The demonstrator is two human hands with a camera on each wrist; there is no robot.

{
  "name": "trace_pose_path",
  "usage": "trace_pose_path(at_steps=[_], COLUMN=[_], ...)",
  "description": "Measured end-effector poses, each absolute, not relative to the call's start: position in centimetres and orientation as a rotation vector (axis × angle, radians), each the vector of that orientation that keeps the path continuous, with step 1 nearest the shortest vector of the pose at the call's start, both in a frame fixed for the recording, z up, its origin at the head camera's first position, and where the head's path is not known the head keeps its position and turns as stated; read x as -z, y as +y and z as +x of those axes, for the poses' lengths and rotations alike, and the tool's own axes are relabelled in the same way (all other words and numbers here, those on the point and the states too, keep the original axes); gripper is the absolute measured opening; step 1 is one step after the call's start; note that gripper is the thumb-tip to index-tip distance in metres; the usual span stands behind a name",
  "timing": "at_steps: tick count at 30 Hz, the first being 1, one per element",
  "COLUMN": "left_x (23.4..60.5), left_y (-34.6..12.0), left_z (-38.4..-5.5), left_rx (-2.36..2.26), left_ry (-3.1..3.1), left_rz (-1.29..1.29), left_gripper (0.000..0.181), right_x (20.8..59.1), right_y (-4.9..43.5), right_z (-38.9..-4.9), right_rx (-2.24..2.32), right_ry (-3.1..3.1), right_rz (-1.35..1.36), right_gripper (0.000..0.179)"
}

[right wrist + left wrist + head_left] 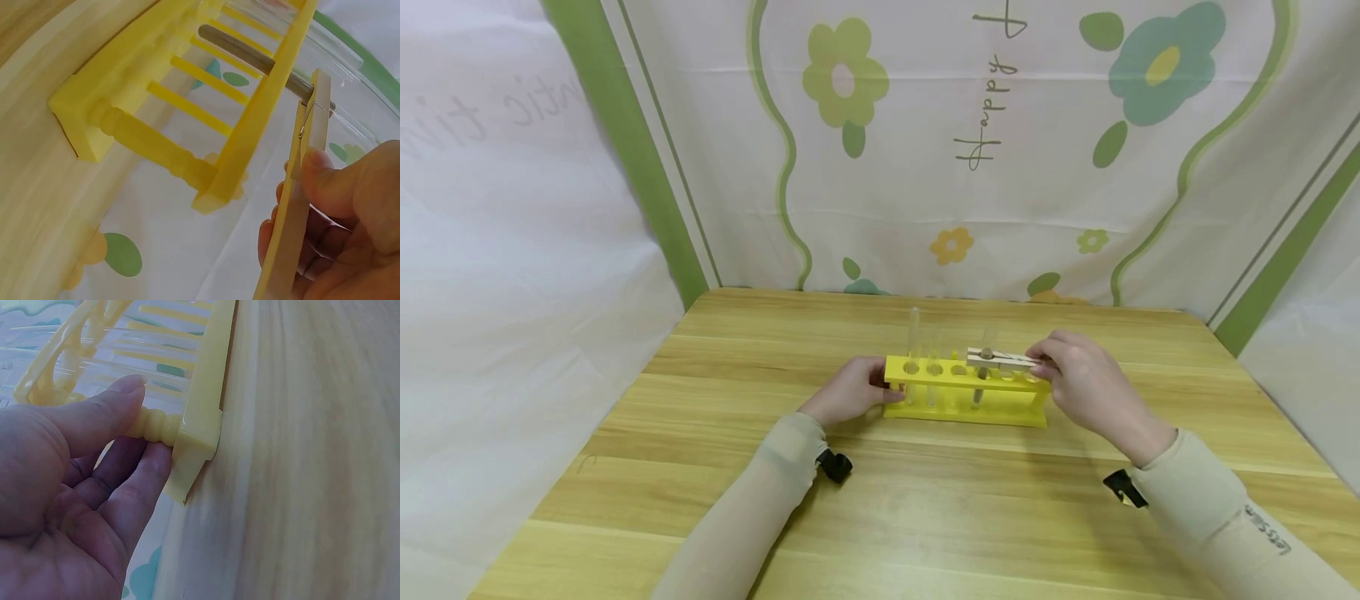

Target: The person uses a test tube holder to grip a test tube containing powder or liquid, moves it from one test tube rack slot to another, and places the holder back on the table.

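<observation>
A yellow test tube rack (955,381) stands on the table. My left hand (850,387) grips its left end; in the left wrist view, thumb and fingers pinch the end post (159,426). My right hand (1086,383) holds a wooden test tube clamp (1007,360) lying roughly level above the rack's right half. Its jaws are around a test tube with dark grey contents (234,49), which stands in a hole right of the rack's middle. Two clear test tubes (913,329) stand in the left holes.
The wooden table (925,508) extends in front of the rack and to both sides. Behind it hangs a white cloth (910,192) with printed flowers, and more cloth (512,317) hangs at the left. Each wrist carries a black camera mount (833,465).
</observation>
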State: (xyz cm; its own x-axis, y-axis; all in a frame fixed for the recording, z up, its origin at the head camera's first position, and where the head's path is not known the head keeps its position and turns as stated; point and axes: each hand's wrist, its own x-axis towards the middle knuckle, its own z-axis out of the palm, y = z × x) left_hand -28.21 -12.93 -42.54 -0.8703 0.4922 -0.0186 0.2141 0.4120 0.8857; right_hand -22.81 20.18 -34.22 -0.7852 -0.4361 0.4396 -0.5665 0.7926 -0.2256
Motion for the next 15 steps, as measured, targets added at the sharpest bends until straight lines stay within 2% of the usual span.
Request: trace_pose_path(at_steps=[15], left_x=[42.6], left_y=[-12.9], left_z=[-28.2], left_rx=[-1.454], left_ry=[2.387], left_rz=[0.624], left_gripper=[0.015], right_x=[31.8], right_y=[20.5], right_z=[-22.6], right_rx=[-0.444], right_ry=[-2.556], right_rz=[0.766], right_gripper=[0.010])
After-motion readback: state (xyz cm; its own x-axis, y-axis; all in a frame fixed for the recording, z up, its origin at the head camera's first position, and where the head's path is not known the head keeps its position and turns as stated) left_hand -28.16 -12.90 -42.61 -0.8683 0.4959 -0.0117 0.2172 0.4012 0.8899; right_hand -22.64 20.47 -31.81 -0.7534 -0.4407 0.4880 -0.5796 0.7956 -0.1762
